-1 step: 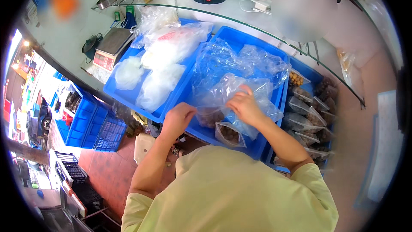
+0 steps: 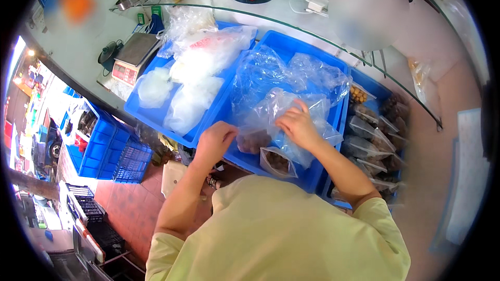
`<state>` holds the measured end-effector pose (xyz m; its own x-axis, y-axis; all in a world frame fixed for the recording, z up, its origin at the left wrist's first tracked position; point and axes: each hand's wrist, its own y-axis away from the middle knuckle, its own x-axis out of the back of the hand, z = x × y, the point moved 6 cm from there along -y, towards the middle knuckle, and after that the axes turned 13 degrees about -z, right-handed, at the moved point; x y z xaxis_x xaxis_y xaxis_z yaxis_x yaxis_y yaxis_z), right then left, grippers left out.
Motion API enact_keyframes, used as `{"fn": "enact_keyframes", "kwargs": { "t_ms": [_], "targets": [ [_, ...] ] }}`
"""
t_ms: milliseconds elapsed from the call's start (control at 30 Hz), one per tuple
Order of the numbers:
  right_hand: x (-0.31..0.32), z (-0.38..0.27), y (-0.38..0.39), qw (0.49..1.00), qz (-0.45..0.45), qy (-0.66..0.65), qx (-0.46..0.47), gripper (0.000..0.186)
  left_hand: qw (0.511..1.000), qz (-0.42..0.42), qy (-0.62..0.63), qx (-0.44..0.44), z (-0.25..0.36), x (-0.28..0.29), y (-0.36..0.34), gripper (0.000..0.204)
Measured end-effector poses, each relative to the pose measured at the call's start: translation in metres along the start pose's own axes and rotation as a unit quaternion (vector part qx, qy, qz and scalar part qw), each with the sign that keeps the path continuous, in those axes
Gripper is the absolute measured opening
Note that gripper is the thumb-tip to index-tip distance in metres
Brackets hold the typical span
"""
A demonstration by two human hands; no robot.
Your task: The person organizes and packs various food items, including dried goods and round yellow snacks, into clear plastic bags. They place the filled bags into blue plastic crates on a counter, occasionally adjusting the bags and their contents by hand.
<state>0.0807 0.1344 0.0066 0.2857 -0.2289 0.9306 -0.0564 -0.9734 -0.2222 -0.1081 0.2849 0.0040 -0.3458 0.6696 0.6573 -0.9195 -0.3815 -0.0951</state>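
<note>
A clear plastic bag with brown lumpy contents [image 2: 254, 142] lies in the near part of the right blue tray [image 2: 312, 179], between my hands. My left hand [image 2: 214, 141] is closed in a pinch at the bag's left upper corner. On its other side my right hand [image 2: 297, 127] is also closed, thumb and finger pinching the bag's upper edge, with one finger raised. Just right of that bag a second small clear bag [image 2: 277, 162] stands with its mouth open and brown pieces inside. Loose empty clear plastic bags [image 2: 291, 80] are heaped behind my hands.
A second blue tray [image 2: 148, 105] on the left holds white plastic bags [image 2: 195, 91]. Filled clear bags [image 2: 364, 145] crowd a blue bin at the right. A scale [image 2: 133, 62] stands at far left. A glass shelf edge [image 2: 312, 29] crosses above the trays.
</note>
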Motion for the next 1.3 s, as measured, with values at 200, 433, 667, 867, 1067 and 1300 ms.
{"fn": "enact_keyframes", "kwargs": {
  "t_ms": [200,433,667,867,1067,1300],
  "targets": [
    [-0.025,0.007,0.0,0.997,-0.079,0.016,0.011,0.002,0.993,-0.05,-0.097,-0.033,-0.004,-0.011,-0.01,0.008],
    [-0.027,0.011,0.002,0.997,-0.079,0.013,-0.014,0.004,0.996,-0.044,-0.063,-0.052,-0.007,-0.009,-0.001,0.012],
    [-0.034,0.01,0.001,0.998,-0.066,0.007,-0.002,0.002,0.998,-0.026,-0.056,0.021,0.009,-0.007,-0.005,0.03],
    [-0.024,0.007,0.003,0.997,-0.071,0.0,-0.004,0.002,0.96,0.001,-0.266,-0.082,0.046,-0.07,-0.05,0.031],
    [-0.026,0.007,0.002,0.998,-0.061,0.015,0.016,0.001,0.962,-0.041,-0.266,-0.041,0.037,-0.092,-0.063,0.006],
    [-0.036,0.025,0.01,0.997,-0.026,0.036,0.062,0.01,0.974,0.013,-0.22,-0.047,0.037,-0.069,-0.053,0.002]
  ]
}}
